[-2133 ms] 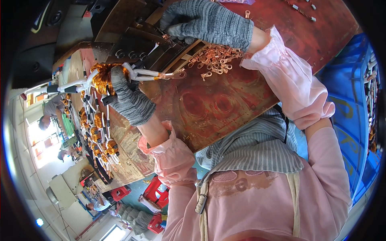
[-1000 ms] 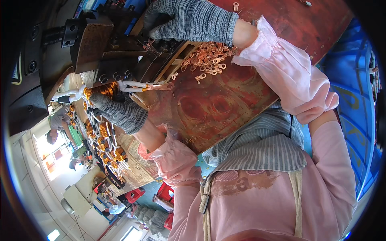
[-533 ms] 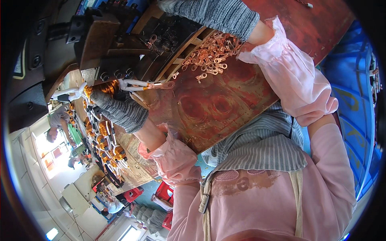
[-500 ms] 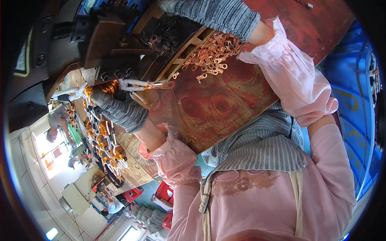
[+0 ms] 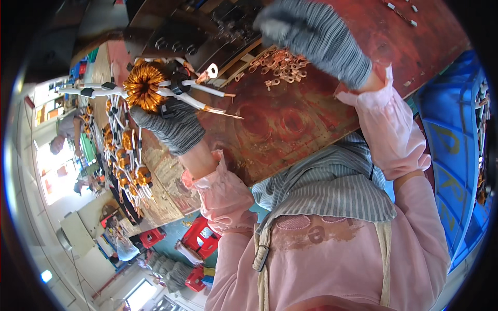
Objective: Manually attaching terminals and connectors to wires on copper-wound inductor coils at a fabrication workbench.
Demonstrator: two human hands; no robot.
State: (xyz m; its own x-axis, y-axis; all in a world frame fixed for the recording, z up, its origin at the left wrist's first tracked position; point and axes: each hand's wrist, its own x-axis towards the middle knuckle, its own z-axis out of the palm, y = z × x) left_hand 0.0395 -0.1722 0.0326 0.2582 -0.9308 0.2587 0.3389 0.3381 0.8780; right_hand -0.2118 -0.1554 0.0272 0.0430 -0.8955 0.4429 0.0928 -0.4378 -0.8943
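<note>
My left hand (image 5: pixel 168 124), in a grey knitted glove, grips a copper-wound ring coil (image 5: pixel 147 87) from below. White-sleeved leads stick out of the coil on both sides. One lead carries a crimp lug (image 5: pixel 211 71); two others end in bare copper strands (image 5: pixel 223 111). My right hand (image 5: pixel 311 36), gloved alike, hovers at the far side, just beyond a heap of loose copper lugs (image 5: pixel 282 65). Its fingers are smeared by motion, so whether they hold anything is unclear.
A dark machine (image 5: pixel 171 36) stands at the far left, behind a wooden-edged tray. More wound coils (image 5: pixel 127 150) lie in rows on the bench's left. Short wire pieces (image 5: pixel 402 14) lie far right. A blue crate (image 5: pixel 446 150) stands at my right. People work in the left background.
The coil came away from the machine toward me, turning so its ring face shows. My right hand drew back from the far side toward me and to the right.
</note>
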